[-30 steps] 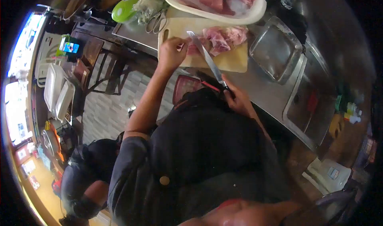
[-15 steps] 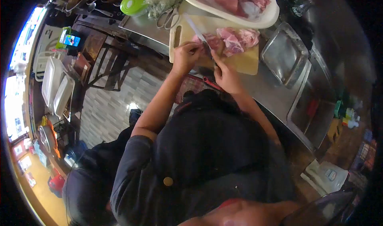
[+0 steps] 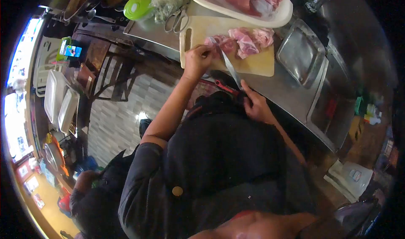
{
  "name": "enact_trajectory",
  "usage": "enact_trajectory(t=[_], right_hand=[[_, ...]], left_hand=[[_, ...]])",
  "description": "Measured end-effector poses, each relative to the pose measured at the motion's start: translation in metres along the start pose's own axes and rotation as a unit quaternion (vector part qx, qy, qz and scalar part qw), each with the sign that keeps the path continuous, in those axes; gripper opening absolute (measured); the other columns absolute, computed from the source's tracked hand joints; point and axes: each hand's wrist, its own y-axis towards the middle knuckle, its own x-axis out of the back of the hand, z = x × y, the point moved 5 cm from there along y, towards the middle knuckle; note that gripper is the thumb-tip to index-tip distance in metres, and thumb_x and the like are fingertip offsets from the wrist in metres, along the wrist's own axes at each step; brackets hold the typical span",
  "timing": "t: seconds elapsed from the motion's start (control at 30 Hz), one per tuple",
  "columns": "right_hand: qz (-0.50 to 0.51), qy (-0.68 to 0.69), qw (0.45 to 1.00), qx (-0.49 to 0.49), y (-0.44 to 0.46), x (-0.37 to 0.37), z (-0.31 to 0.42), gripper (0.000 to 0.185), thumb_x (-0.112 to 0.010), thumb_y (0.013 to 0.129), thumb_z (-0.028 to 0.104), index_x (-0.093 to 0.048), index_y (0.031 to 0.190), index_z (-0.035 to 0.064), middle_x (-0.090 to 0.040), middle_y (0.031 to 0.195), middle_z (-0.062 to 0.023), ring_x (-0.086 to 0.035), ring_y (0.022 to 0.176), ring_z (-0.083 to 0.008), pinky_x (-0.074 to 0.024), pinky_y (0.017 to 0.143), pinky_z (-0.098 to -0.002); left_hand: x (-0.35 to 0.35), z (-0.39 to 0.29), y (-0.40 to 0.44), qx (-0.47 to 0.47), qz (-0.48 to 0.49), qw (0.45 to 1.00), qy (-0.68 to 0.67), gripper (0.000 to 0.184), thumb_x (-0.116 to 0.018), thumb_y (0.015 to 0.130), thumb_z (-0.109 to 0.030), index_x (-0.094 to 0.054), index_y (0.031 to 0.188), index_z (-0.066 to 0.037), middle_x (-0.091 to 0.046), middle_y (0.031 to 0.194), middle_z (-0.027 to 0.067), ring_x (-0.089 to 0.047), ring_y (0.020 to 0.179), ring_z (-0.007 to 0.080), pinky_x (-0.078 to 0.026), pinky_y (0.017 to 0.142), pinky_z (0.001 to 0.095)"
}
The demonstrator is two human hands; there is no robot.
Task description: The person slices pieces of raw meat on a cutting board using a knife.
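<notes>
Pink raw meat (image 3: 247,42) lies in pieces across the cutting board (image 3: 257,66). At the left end of the meat, my left hand (image 3: 197,61) has its fingers closed on the edge of a piece. My right hand (image 3: 257,106) grips a knife (image 3: 230,67) by its dark handle. The blade points up and left, with its tip at the meat close to my left fingers. Behind the board, a white tub (image 3: 236,18) holds more raw meat and a clear plastic bag.
Scissors (image 3: 177,21), a green lid (image 3: 138,6) and a bag of greens (image 3: 166,6) lie left of the tub. A metal tray (image 3: 300,53) sits right of the board, beside a sink (image 3: 327,112). Another person (image 3: 103,201) is at lower left.
My right hand has drawn the knife back toward my body, down and to the right, from over the meat. My left hand stays at the meat. The other person has shifted.
</notes>
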Motion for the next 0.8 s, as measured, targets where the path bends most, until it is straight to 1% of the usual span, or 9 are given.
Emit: enact_trajectory(t=[0.07,0.17,0.27,0.37,0.47,0.57,0.67,0.77,0.8], right_hand=[[-0.018,0.027,0.999,0.017,0.022,-0.002,0.007,0.067,-0.052,0.079,0.0,-0.03,0.141,0.0121,-0.058,0.083,-0.0237,-0.058,0.075,-0.0392,-0.0471,0.069,-0.0434],[-0.024,0.03,0.999,0.0,0.053,-0.017,-0.002,0.068,-0.053,0.079,0.003,-0.029,0.142,0.0122,-0.058,0.085,-0.0256,-0.058,0.074,-0.0414,-0.0472,0.069,-0.0443],[-0.049,0.008,0.999,0.016,0.081,-0.023,0.001,0.067,-0.053,0.078,0.002,-0.031,0.141,0.0117,-0.058,0.089,-0.0273,-0.058,0.074,-0.0429,-0.0477,0.069,-0.0444],[-0.017,-0.014,0.999,-0.033,0.09,-0.024,0.002,0.067,-0.052,0.077,0.001,-0.032,0.14,0.0114,-0.058,0.091,-0.0274,-0.058,0.077,-0.0428,-0.0475,0.072,-0.0451],[-0.039,0.02,0.999,0.014,0.073,-0.016,0.004,0.066,-0.052,0.076,0.0,-0.034,0.139,0.0104,-0.057,0.1,-0.0276,-0.057,0.088,-0.0426,-0.0464,0.079,-0.0454],[-0.018,0.007,0.999,-0.029,0.052,-0.016,-0.001,0.059,-0.05,0.08,0.001,-0.039,0.137,0.0121,-0.057,0.105,-0.0269,-0.058,0.078,-0.0398,-0.0472,0.071,-0.0374],[-0.025,0.032,0.999,0.013,0.034,-0.009,0.001,0.061,-0.051,0.078,0.0,-0.038,0.137,0.0085,-0.053,0.119,-0.026,-0.054,0.106,-0.0393,-0.0424,0.091,-0.0419],[0.021,0.033,0.999,-0.035,0.016,0.002,0.005,0.059,-0.05,0.079,0.0,-0.037,0.137,0.0071,-0.053,0.12,-0.0249,-0.053,0.109,-0.0379,-0.0398,0.096,-0.0395],[0.03,0.029,0.998,-0.04,0.009,0.005,0.006,0.059,-0.05,0.08,0.0,-0.037,0.137,0.0067,-0.053,0.12,-0.0247,-0.053,0.11,-0.0376,-0.0388,0.098,-0.0388]], left_hand=[[0.001,-0.002,0.004,-0.012,0.012,1.0,0.015,0.013,-0.066,0.07,-0.005,-0.069,0.082,-0.002,-0.066,0.079,0.014,-0.066,0.069,0.0236,-0.053,0.065,0.0308],[0.004,-0.007,0.006,0.008,0.018,1.0,-0.003,0.012,-0.067,0.07,-0.007,-0.069,0.081,-0.002,-0.066,0.076,0.0139,-0.066,0.068,0.0235,-0.052,0.065,0.0309],[0.004,-0.004,0.006,0.017,-0.002,0.999,-0.028,0.012,-0.068,0.07,-0.007,-0.069,0.079,-0.001,-0.065,0.074,0.0147,-0.066,0.067,0.0235,-0.051,0.064,0.0307],[0.006,-0.007,0.005,0.081,-0.012,0.996,-0.023,0.011,-0.068,0.07,-0.006,-0.068,0.079,0.0,-0.065,0.074,0.0151,-0.065,0.065,0.0235,-0.051,0.063,0.031],[0.003,-0.009,0.005,0.003,-0.032,0.999,0.039,0.012,-0.068,0.07,-0.006,-0.068,0.08,0.001,-0.065,0.074,0.0154,-0.065,0.065,0.024,-0.051,0.062,0.0314],[0.002,-0.008,0.002,-0.004,-0.027,0.999,0.022,0.012,-0.068,0.071,-0.007,-0.068,0.08,0.001,-0.065,0.075,0.0159,-0.065,0.065,0.0246,-0.051,0.062,0.0322],[-0.001,-0.004,-0.002,0.018,-0.003,1.0,0.014,0.011,-0.067,0.072,-0.006,-0.068,0.08,0.001,-0.065,0.077,0.016,-0.065,0.066,0.0247,-0.051,0.062,0.0322],[-0.001,-0.007,-0.006,0.022,0.008,1.0,0.0,0.018,-0.069,0.074,-0.018,-0.069,0.083,-0.003,-0.066,0.082,0.0132,-0.065,0.075,0.0255,-0.051,0.069,0.0327],[-0.001,-0.008,-0.006,0.01,0.001,1.0,-0.006,0.015,-0.068,0.073,-0.014,-0.069,0.082,-0.002,-0.066,0.08,0.0138,-0.065,0.072,0.0253,-0.051,0.067,0.0322]])
